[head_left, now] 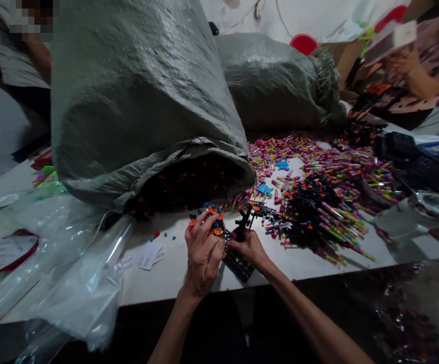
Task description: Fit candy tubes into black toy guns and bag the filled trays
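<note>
Two bare forearms reach up from the near edge to the middle of the white desk, where both hands meet over a black plastic rack that lies on the desk just in front of the person. On the left, the left hand has its fingers closed around a cluster of small orange and blue pieces at the rack's far left end, with one finger raised. Beside it, the right hand grips the rack's right side, the thumb and fingers pinched on a black part that sticks up just beyond the knuckles. Both hands are close together, almost touching. Right of them spreads a heap of black parts and coloured sticks, pink, yellow and green, running to the far right. A large grey woven sack lies on its side at far left, its open mouth facing the hands and full of dark pieces. A second sack lies behind it. Clear plastic bags lie crumpled at near left, and small paper slips rest just left of the left hand. Another person's arm shows at far right.
</note>
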`<state>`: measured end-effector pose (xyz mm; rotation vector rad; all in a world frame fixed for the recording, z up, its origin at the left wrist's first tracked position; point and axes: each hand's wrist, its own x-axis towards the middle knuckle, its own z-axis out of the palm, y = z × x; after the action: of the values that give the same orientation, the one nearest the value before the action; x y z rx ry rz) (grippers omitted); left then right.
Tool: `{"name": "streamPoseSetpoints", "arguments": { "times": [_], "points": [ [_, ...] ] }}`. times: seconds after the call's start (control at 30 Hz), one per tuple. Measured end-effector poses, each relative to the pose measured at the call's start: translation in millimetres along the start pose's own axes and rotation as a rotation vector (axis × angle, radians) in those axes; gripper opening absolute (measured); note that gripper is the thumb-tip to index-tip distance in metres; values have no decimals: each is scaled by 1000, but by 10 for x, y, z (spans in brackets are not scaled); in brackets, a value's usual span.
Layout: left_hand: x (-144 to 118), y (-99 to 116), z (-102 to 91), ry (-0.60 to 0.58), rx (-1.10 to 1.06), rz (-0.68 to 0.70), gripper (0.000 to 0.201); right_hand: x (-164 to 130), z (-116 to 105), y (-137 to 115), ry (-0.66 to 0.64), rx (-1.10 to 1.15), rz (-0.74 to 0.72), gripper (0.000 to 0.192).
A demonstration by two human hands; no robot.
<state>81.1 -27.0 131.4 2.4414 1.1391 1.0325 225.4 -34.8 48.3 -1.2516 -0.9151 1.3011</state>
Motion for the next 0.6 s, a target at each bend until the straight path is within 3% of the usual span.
{"name": "streamPoseSetpoints", "arguments": {
  "times": [0.13,0.23,0.33,0.47,0.53,0.6],
  "points": [
    [-19,-4,-15,-19,-13,-10,25,195,-62,3,-75,-201,-46,21],
    [-29,-10,-12,-9,-12,-9,25,197,-100,-47,-156,-609,-102,14],
    [7,5,-10,8,52,35,24,128,24,-126,-190,-1038,-159,11],
    [137,83,-74,-33,232,124,42,57,160,-264,-237,-1241,-181,26],
    [192,114,-130,-110,283,128,38,79,16,-377,-276,-1305,-164,28],
    [214,119,-174,-161,282,124,32,142,-279,-518,-207,-1417,-100,28]
  ]
}}
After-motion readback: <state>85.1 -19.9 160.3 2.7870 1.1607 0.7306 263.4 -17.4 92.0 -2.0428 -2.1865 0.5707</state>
